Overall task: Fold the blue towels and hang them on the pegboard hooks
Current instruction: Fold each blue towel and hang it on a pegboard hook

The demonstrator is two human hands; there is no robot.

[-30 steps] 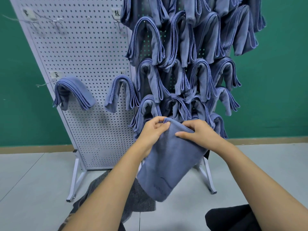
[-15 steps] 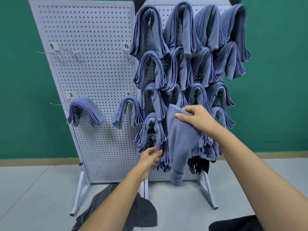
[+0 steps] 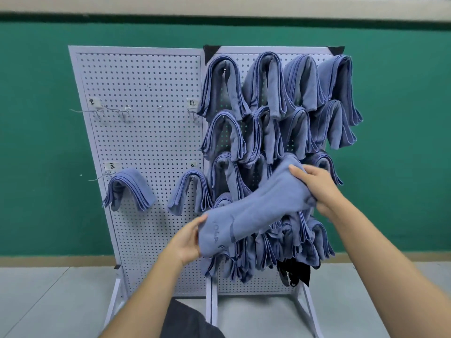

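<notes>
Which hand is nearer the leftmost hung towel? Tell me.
Left. The left hand is below and right of that towel; the right hand sits much farther right.

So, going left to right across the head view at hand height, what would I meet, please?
Hung towel → left hand → held towel → right hand. The second hung towel overlaps the left hand, so I left it out.

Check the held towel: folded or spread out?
Folded, not spread: the towel is a narrow doubled band stretched between the left hand and right hand.
</notes>
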